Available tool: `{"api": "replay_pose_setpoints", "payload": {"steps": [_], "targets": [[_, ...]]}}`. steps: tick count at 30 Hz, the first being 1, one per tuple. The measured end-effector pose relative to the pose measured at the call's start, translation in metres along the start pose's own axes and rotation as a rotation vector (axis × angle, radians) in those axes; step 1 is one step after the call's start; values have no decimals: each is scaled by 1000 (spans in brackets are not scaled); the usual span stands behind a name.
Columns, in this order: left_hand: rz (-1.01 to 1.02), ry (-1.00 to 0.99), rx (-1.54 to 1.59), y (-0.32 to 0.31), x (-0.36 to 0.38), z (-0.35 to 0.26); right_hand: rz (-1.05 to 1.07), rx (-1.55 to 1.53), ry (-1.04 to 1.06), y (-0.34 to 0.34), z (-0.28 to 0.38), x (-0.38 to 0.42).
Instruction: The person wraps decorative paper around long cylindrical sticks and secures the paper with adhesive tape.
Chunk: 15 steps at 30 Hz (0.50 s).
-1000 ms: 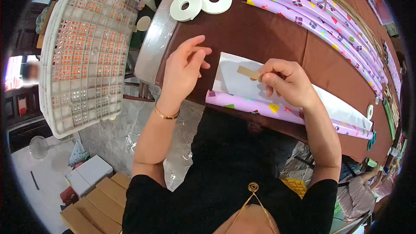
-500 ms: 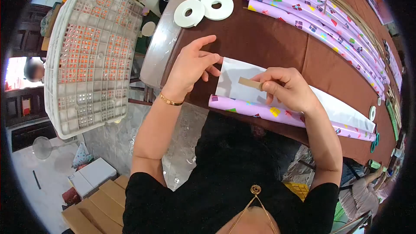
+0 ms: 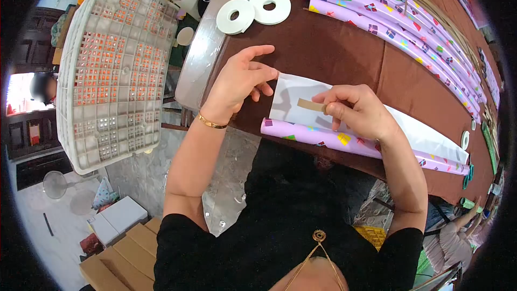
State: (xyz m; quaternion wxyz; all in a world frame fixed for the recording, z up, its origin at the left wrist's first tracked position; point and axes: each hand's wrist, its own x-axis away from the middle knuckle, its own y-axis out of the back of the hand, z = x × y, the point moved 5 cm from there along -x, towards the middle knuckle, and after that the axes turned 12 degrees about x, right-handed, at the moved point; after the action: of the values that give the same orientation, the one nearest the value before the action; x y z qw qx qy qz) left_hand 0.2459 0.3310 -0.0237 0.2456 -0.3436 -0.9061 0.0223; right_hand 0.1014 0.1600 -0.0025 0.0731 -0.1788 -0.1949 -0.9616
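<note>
Left grip loose and wide, right grip in a pinch.

Glare whitens the table edge, hands cast soft shadows, and fisheye distortion curves the margins.

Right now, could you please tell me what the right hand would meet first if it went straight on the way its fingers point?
Probably the left hand, at a corner of the sheet, with the strip in the right hand leading; depth is unclear, so it might brush the sheet first.

Seemingly a workshop — paper rolls, tape, crate.
</note>
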Motion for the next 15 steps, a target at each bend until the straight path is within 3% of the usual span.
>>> {"api": "replay_pose_setpoints", "payload": {"steps": [15], "targets": [[-26, -30, -37, -11, 2, -3, 12, -49, -20, -1, -4, -1]]}}
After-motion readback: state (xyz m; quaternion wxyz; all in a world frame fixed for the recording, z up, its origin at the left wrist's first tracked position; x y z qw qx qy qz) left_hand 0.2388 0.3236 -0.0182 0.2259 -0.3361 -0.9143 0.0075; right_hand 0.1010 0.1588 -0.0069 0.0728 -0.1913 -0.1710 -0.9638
